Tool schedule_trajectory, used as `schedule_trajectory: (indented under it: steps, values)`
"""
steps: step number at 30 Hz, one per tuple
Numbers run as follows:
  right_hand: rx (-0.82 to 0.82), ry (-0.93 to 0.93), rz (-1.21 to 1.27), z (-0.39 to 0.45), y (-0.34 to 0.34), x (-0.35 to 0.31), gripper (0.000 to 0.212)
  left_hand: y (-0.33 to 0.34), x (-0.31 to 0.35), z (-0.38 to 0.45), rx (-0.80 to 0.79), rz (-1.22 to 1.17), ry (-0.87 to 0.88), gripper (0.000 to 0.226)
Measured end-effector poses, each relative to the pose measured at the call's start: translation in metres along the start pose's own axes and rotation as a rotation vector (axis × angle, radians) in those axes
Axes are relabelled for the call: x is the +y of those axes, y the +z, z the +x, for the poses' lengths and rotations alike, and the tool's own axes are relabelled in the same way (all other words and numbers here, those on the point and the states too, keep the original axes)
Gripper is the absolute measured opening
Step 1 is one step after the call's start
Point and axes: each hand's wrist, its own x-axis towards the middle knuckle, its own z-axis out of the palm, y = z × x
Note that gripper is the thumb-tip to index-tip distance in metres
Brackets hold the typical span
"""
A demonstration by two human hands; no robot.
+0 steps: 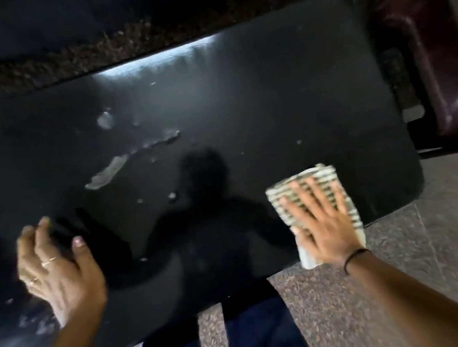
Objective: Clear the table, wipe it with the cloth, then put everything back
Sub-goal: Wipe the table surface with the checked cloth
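A glossy black table [240,91] fills most of the view, with pale worn patches near its middle. My right hand [321,219] lies flat with spread fingers on a folded striped cloth [323,179], pressing it on the table near the front right corner. My left hand [54,264] rests on the table at the front left, fingers loosely apart, nothing in it. Rings show on its fingers. Nothing else stands on the tabletop.
A dark maroon chair or seat [433,61] stands past the table's right end. Speckled stone floor [408,281] runs along the near side. My legs in dark blue trousers [259,339] are at the table's front edge. A dark speckled strip [92,54] lies behind the table.
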Motion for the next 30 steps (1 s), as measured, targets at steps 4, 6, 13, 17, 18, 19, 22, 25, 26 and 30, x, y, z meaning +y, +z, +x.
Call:
schedule_trajectory:
  steps: [4,6,13,17,18,19,22,25,26,30]
  values:
    - [-0.055,0.348,0.022,0.002,-0.002,0.085,0.064,0.002,0.142,-0.053,-0.169,-0.059,0.116,0.054]
    - [-0.043,0.551,0.065,0.009,-0.002,0.113,0.062,0.026,0.162,-0.073,-0.248,-0.104,0.083,0.055]
    - [0.058,1.257,0.559,0.021,-0.009,0.187,0.052,0.059,0.25,-0.124,-0.417,-0.16,0.202,0.056]
    - [0.143,1.585,0.744,0.004,-0.014,0.175,0.065,0.063,0.266,-0.141,-0.485,-0.183,0.238,0.053]
    - [0.186,1.66,0.793,-0.001,-0.013,0.168,0.063,0.062,0.268,-0.144,-0.503,-0.188,0.235,0.053]
    - [0.22,1.755,0.866,-0.006,-0.011,0.162,0.062,0.061,0.271,-0.148,-0.516,-0.188,0.232,0.053]
    - [0.212,2.001,1.106,-0.023,-0.004,0.143,0.065,0.056,0.278,-0.156,-0.557,-0.184,0.307,0.053]
    - [0.136,2.035,1.237,-0.043,-0.007,0.119,0.063,0.054,0.282,-0.163,-0.621,-0.185,0.416,0.052]
    - [0.135,2.038,1.25,-0.048,-0.011,0.11,0.061,0.052,0.285,-0.165,-0.648,-0.195,0.445,0.051]
    - [0.317,1.966,1.577,-0.056,-0.044,0.077,0.042,0.051,0.306,-0.174,-0.899,-0.321,0.424,0.043]
